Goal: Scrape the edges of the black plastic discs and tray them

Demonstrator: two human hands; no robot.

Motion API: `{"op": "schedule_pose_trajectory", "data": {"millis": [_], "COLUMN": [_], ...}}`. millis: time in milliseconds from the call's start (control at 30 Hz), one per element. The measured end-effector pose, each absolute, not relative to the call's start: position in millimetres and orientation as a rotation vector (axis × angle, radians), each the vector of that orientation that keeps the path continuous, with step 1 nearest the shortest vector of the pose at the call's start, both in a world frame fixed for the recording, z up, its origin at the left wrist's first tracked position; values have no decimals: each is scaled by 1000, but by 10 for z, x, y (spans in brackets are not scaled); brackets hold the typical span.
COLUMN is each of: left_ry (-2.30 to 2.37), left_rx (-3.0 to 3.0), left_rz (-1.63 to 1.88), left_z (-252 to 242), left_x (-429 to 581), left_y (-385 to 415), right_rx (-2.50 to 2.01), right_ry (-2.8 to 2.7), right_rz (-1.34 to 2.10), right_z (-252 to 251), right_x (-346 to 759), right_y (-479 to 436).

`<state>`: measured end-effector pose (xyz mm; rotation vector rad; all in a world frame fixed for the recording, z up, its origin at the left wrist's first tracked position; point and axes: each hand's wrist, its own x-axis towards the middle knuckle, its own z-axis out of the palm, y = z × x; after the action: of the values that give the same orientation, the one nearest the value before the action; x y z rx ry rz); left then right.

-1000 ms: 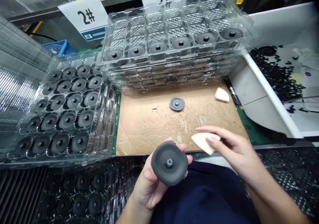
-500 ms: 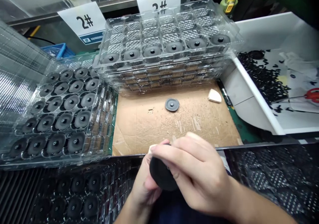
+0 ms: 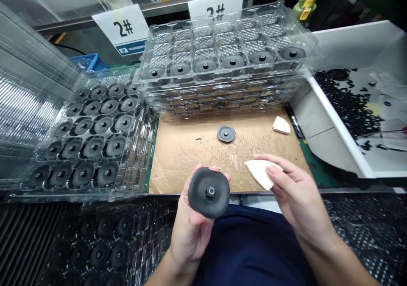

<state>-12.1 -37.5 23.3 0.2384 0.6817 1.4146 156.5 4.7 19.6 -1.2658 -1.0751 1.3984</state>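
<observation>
My left hand (image 3: 190,231) grips a black rubber disc (image 3: 209,192) with a small hub in its middle, held face up over my lap. To its right my right hand (image 3: 297,197) pinches a cream wedge-shaped sponge (image 3: 261,171) just above the near edge of the cardboard sheet (image 3: 178,158). A second black disc (image 3: 226,133) lies loose on the cardboard, and another cream wedge (image 3: 281,125) rests at its far right.
A stack of clear blister trays (image 3: 222,78) with one row of discs stands at the back. Another tray (image 3: 92,137) full of discs sits at the left. A white bin (image 3: 333,120) holding black scraps is at the right. More trays lie below the bench edge.
Half a second ago my right hand covered the disc with the sponge; it has now drawn back to the right, and the disc's face shows again.
</observation>
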Motion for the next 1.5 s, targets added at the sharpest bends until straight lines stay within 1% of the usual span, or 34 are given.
{"op": "schedule_pose_trajectory", "data": {"millis": [100, 233, 300, 400, 433, 500, 567, 667, 733, 833, 900, 967, 1033, 1100, 1167, 1267, 1333, 1400, 1500], "left_ry": [689, 764, 805, 806, 792, 779, 759, 711, 683, 675, 659, 601, 530, 488, 469, 465, 485, 512, 580], "left_rx": [247, 255, 264, 271, 273, 268, 250, 214, 188, 128, 111, 132, 152, 150, 136, 122, 109, 110, 152], "left_rz": [1413, 1355, 1348, 1347, 1322, 1260, 1241, 1239, 1203, 1151, 1133, 1104, 1066, 1047, 1064, 1079, 1066, 1057, 1044], "left_z": [236, 233, 222, 201, 199, 206, 214, 193, 155, 130, 164, 223, 269, 271, 232, 161, 145, 155, 182], "left_x": [-84, -55, -73, -92, -88, -75, -85, -162, -210, -210, -177, -149, -142, -150, -160, -164, -160, -151, -118], "left_y": [-389, -414, -418, -413, -412, -413, -421, -439, -447, -438, -416, -389, -372, -372, -382, -386, -370, -343, -307], "right_rx": [-1273, -940, -791, -784, -818, -857, -803, -701, -805, -972, -868, -748, -867, -1170, -1389, -1402, -1391, -1434, -1437], "right_ry": [-1312, -1836, -2015, -2174, -2175, -2107, -2059, -2166, -2216, -2272, -2306, -2253, -2056, -1863, -1825, -1962, -1983, -1938, -1842], "right_rz": [1148, 814, 826, 1020, 989, 776, 663, 884, 949, 710, 574, 635, 786, 888, 949, 1067, 1096, 1075, 919], "right_z": [416, 693, 735, 721, 708, 678, 656, 659, 680, 712, 704, 640, 491, 247, -66, -498, -620, -528, -43], "right_x": [1557, 1360, 1280, 1211, 1187, 1140, 1124, 1225, 1339, 1460, 1493, 1514, 1543, 1577, 1609, 1645, 1664, 1675, 1638], "right_y": [-52, -109, -73, 11, 32, 47, 29, -18, -23, 57, 160, 269, 342, 351, 299, 185, 150, 158, 196]}}
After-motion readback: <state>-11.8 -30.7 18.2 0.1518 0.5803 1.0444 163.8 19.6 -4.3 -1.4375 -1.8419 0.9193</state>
